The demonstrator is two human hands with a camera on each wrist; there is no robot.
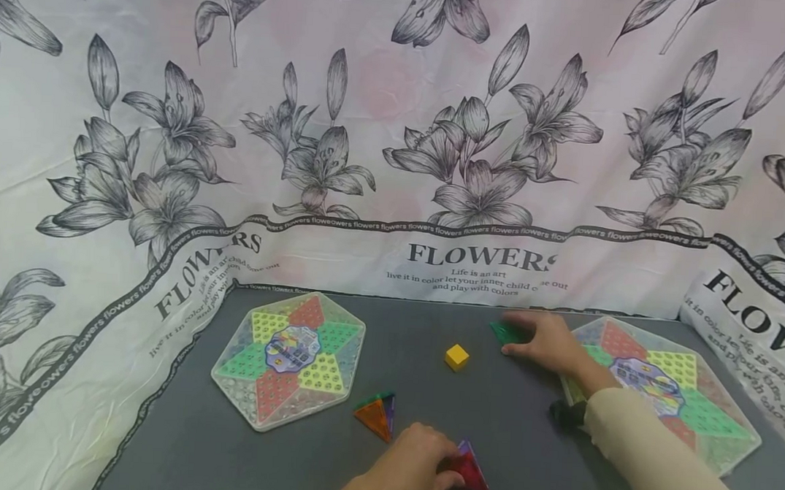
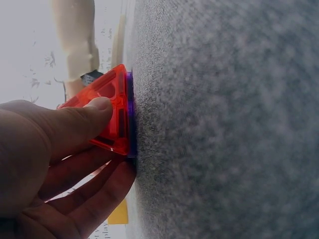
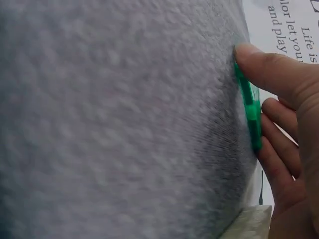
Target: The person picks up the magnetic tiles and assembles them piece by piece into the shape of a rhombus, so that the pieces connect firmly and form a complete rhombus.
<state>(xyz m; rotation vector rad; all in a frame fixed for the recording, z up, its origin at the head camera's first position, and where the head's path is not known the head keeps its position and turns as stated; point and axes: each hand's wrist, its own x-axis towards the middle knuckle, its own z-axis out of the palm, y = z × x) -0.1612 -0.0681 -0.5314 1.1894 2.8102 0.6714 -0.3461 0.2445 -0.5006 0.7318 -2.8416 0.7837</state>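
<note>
My left hand [image 1: 416, 462] holds a red translucent triangular magnetic tile [image 1: 470, 473] with a purple tile [image 1: 465, 448] joined to it. In the left wrist view the thumb lies on the red face, and the purple edge meets the grey surface. Farther back on the right, my right hand [image 1: 542, 343] pinches a green translucent tile [image 1: 505, 333]. The right wrist view has this green tile [image 3: 250, 109] low over the cloth, thumb at one end and fingertips at the other. A yellow cube [image 1: 456, 357] sits between the hands. Left of my left hand stand joined tiles, an orange triangle [image 1: 374, 419] foremost.
A hexagonal Chinese checkers board [image 1: 237, 399] lies at the left. Another such board [image 1: 719, 442] is at the right, partly under my right forearm. The grey tabletop [image 1: 402, 326] ends at a floral curtain [image 1: 339, 257] behind and along the sides.
</note>
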